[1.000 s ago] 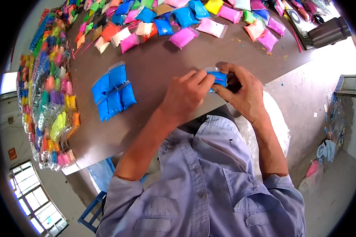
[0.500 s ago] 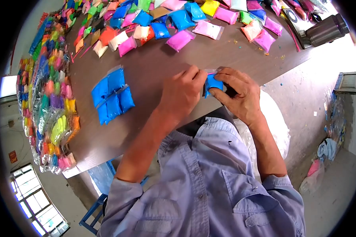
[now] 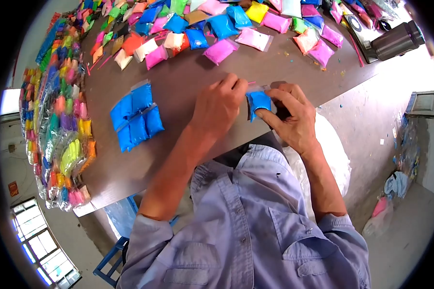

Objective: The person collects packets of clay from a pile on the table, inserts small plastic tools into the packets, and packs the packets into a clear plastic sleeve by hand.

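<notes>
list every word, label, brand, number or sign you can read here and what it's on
No text can be read for certain.
Red sign on the wall: its marks are too small and blurred to read.
Device by the flask: any markings are too small to read.
Blue bag in the right hand: no lettering shows.

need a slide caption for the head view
Right hand gripping a blue packet over a table, left hand beside it.
</notes>
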A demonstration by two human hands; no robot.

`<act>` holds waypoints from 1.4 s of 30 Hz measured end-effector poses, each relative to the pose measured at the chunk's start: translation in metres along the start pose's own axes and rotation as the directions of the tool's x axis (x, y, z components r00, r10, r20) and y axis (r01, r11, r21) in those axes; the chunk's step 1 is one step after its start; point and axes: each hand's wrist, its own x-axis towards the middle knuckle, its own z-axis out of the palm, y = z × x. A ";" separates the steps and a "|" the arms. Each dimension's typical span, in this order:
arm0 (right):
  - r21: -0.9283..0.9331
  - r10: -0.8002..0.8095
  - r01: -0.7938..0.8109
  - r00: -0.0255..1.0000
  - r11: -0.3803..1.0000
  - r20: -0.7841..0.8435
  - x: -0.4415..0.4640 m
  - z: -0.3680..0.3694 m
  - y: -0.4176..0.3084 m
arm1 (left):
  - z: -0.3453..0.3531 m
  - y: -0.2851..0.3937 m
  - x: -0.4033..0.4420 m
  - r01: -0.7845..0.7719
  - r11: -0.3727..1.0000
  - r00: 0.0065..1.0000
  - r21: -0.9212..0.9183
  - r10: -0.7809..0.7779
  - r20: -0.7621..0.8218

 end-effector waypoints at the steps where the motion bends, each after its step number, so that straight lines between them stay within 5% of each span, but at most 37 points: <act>1: 0.035 0.061 -0.061 0.998 0.998 -0.008 0.001 -0.001 -0.003 | 0.003 -0.003 0.000 0.001 1.000 0.999 -0.028 -0.002 -0.041; 6: 0.023 0.140 -0.139 0.989 0.990 -0.041 0.000 -0.002 -0.005 | -0.006 0.019 -0.010 -0.002 0.987 0.998 -0.159 -0.007 -0.059; 11: 0.020 0.140 -0.139 0.990 0.990 -0.029 0.000 -0.002 -0.002 | -0.021 0.030 0.004 -0.116 0.992 0.990 -0.045 0.119 0.070; 30: -0.008 0.154 -0.154 0.988 0.988 -0.007 0.000 -0.004 -0.003 | 0.000 0.009 0.029 -0.239 0.970 0.971 -0.032 0.240 0.002; 42: 0.032 0.094 -0.094 0.996 0.995 0.001 -0.001 -0.002 -0.001 | 0.003 -0.002 0.023 -0.048 0.995 0.999 -0.087 0.049 0.006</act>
